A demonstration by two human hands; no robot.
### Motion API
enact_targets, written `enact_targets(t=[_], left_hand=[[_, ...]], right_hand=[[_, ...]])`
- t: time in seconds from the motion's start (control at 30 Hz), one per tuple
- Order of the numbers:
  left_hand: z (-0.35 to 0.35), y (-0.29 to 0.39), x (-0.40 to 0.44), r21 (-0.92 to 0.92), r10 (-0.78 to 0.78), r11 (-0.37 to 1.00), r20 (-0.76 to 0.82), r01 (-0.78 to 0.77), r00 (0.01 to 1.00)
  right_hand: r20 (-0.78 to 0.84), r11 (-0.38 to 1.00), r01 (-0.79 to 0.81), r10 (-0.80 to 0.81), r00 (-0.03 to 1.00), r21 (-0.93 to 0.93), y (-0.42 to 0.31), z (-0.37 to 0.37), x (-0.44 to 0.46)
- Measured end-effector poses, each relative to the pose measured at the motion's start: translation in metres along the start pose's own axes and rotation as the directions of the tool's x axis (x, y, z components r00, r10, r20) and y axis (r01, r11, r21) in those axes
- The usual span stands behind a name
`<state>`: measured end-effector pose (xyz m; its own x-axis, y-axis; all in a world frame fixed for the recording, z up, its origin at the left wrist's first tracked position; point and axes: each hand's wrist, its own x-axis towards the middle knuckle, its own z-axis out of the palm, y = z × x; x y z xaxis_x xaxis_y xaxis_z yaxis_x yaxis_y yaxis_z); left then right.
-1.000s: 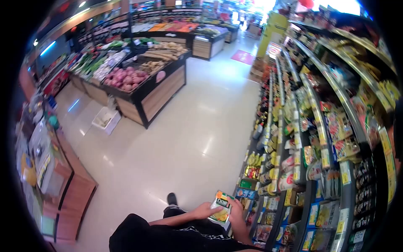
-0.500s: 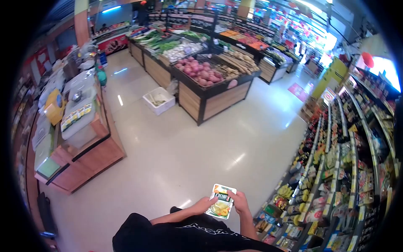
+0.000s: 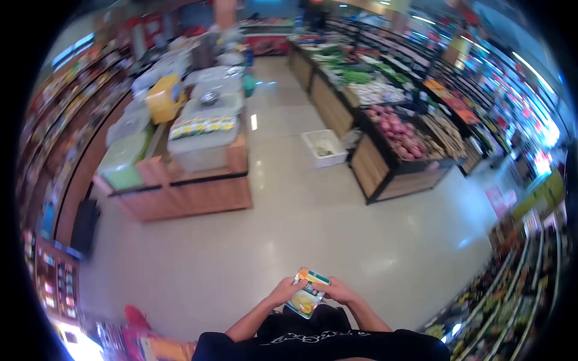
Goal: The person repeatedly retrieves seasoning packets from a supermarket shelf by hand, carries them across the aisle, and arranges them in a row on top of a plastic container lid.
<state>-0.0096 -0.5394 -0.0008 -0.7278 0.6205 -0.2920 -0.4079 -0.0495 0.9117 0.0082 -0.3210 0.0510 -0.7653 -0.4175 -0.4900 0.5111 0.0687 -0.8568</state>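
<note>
A flat food packet (image 3: 305, 296), white and green with a yellow picture on its front, is held before my body at the bottom of the head view. My left hand (image 3: 286, 291) grips its left edge, thumb on the front. On the other side, my right hand (image 3: 338, 290) pinches the right edge. The packet is tilted, its printed face turned up to me. Its lettering is too blurred to read.
To the left stands a wooden counter (image 3: 208, 198) with plastic bins, a yellow box (image 3: 164, 98) and a row of small packets (image 3: 203, 127). Right of it are a white crate (image 3: 325, 148) on the floor and a vegetable stand (image 3: 391, 174). Stocked shelves (image 3: 500, 301) line the lower right.
My view has swung left, so the counter and vegetable stand sit farther right. The packet stays in both hands but now leans the other way, its top tipped left.
</note>
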Motion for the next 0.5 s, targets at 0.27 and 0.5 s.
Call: enact_targets(t=[0.27, 0.5], left_hand=[[-0.046, -0.017, -0.069, -0.591, -0.069, 0.771, -0.450, -0.238, 0.891], [-0.105, 0.006, -0.038, -0.669, -0.106, 0.650, -0.548, -0.360, 0.830]], right_hand=[[0.259, 0.959, -0.191, 0.134, 0.957, 0.211, -0.028, 0.082, 0.122], [0.321, 0.917, -0.227, 0.117, 0.940, 0.329, -0.053, 0.097, 0.220]])
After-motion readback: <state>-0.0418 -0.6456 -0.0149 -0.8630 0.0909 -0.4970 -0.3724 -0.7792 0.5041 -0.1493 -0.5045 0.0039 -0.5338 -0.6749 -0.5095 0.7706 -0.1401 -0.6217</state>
